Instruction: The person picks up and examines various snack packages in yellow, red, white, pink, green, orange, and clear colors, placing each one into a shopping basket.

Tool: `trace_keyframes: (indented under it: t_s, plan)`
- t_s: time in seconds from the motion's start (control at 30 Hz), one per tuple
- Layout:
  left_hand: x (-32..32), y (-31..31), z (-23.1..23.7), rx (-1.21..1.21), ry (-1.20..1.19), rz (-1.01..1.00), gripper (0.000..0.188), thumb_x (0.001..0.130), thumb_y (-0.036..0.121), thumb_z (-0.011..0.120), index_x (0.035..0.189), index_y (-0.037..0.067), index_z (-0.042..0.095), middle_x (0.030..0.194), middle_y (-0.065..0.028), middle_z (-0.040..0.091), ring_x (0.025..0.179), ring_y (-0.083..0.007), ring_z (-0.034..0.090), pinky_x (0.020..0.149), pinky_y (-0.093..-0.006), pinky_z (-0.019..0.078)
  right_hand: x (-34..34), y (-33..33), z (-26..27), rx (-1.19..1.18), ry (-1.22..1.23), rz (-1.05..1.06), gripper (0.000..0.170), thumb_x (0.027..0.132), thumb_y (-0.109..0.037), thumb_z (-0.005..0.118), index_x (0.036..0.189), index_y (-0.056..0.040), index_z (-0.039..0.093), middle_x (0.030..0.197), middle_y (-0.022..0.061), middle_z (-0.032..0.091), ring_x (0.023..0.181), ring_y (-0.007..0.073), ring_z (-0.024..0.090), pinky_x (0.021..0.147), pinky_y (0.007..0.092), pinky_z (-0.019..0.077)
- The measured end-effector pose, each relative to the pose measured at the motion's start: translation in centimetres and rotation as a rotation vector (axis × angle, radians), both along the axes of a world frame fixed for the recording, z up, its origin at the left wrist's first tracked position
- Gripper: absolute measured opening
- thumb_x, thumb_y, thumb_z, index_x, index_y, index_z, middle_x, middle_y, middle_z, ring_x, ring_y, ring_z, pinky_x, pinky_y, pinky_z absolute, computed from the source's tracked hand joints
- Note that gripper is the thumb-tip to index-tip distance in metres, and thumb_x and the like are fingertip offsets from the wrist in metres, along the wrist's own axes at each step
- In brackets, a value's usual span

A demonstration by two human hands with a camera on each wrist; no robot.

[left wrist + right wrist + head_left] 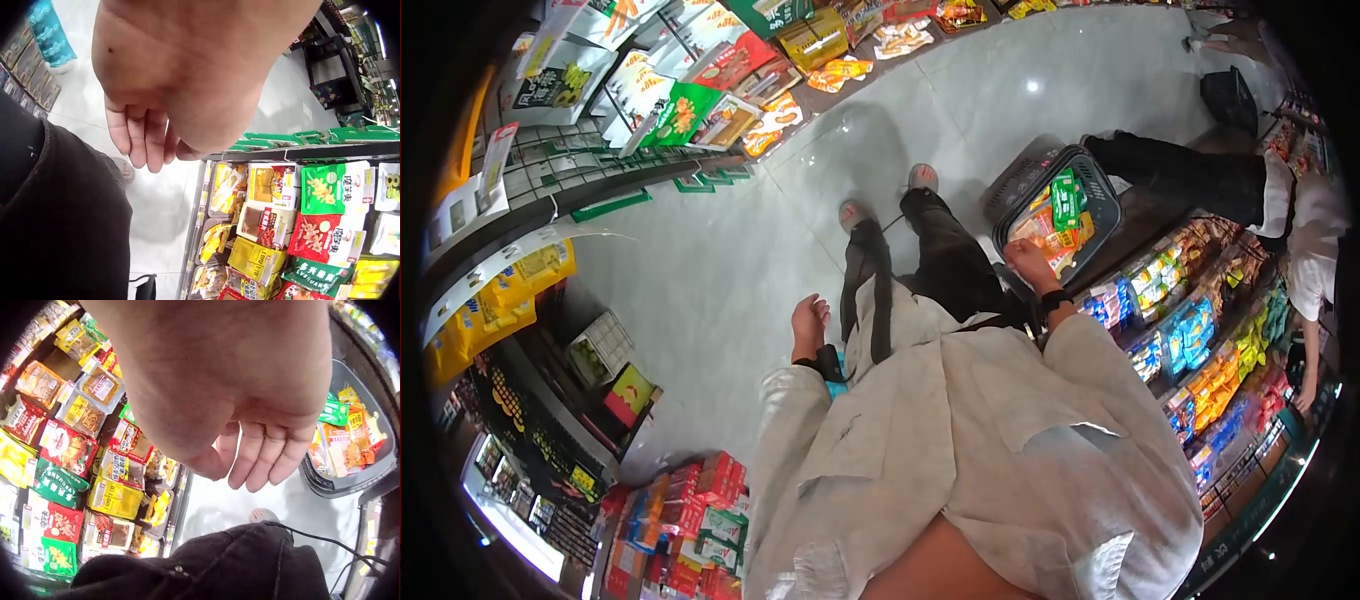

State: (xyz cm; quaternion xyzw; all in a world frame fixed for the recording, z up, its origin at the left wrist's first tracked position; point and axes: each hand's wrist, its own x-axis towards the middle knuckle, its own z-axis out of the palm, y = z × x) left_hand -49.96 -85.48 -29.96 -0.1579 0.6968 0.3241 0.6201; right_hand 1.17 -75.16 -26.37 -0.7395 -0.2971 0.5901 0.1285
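Note:
My left hand point(810, 322) hangs in front of the light jacket with its fingers loosely bent and nothing in them. The left wrist view shows the same hand point(181, 87) from the palm side, holding nothing. In the head view my right hand point(1030, 264) overlaps the near edge of a dark grey basket point(1114, 212). From the right wrist, that hand point(237, 394) is empty, fingers relaxed, with the basket point(350, 482) beside it. Inside lie a green packet point(1064, 200) and several orange and red packets point(1040, 232). Contact between hand and basket cannot be told.
Snack packs point(840, 72) fill a curved display ahead. Shelves of bagged goods point(1190, 335) run along the right, where a person in dark trousers point(1180, 175) stands by the basket. Another basket point(1228, 100) is farther off. Red boxes point(720, 480) are stacked at lower left; grey floor point(700, 300) lies between.

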Motion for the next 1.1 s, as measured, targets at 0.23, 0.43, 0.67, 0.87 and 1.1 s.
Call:
trace_keyframes:
  t_s: [0.23,0.43,0.67,0.87,1.1]
  plan:
    - [0.6,-7.6,-2.4,-0.061,-0.026,0.129,0.032,0.095,0.023,0.051,0.12,0.005,0.06,0.094,-0.0103,0.065,0.08,-0.0216,0.063,0.067,-0.0345,0.0508,3.2,-4.7,-1.5,-0.215,0.081,0.134,0.028,0.089,-0.027,0.054,0.081,-0.0031,0.064,0.073,0.0051,0.063,0.068,0.0161,0.063,0.058,0.0291,0.0498]
    - [6.4,-10.7,0.9,-0.059,-0.027,0.225,0.031,0.098,0.021,0.048,0.125,0.008,0.056,0.099,-0.0125,0.064,0.081,-0.0211,0.063,0.066,-0.0332,0.0523,8.4,-1.8,-5.0,-0.337,0.223,-0.041,0.016,0.092,-0.029,0.056,0.086,-0.0141,0.056,0.073,-0.0039,0.053,0.065,0.0072,0.053,0.057,0.0229,0.0435]
    - [10.0,-13.4,5.7,-0.113,0.269,-0.251,0.024,0.095,0.024,0.057,0.109,0.005,0.058,0.085,-0.0074,0.065,0.072,-0.0146,0.063,0.062,-0.0281,0.0525,18.8,-3.0,-23.4,-0.232,0.152,0.348,0.015,0.086,-0.029,0.062,0.09,-0.0144,0.064,0.084,0.0044,0.065,0.076,0.0218,0.065,0.068,0.0351,0.0526]
    - [11.0,-10.8,5.3,-0.365,0.311,-0.183,0.026,0.095,0.026,0.059,0.108,0.003,0.059,0.083,-0.0095,0.065,0.072,-0.0151,0.064,0.06,-0.027,0.0524,28.5,-2.3,-42.4,0.162,-0.669,1.411,0.017,0.078,-0.017,0.059,0.088,-0.0073,0.069,0.091,0.0121,0.071,0.085,0.0327,0.067,0.071,0.0451,0.0532]
    - [9.5,-13.3,0.9,-0.554,0.284,-0.34,0.023,0.094,0.024,0.059,0.109,0.006,0.062,0.085,-0.0059,0.065,0.072,-0.0146,0.063,0.064,-0.0277,0.0511,25.1,3.3,-44.8,-0.265,-0.911,0.351,0.019,0.08,-0.021,0.063,0.09,-0.0063,0.067,0.091,0.0131,0.07,0.086,0.0338,0.067,0.072,0.0457,0.0529]
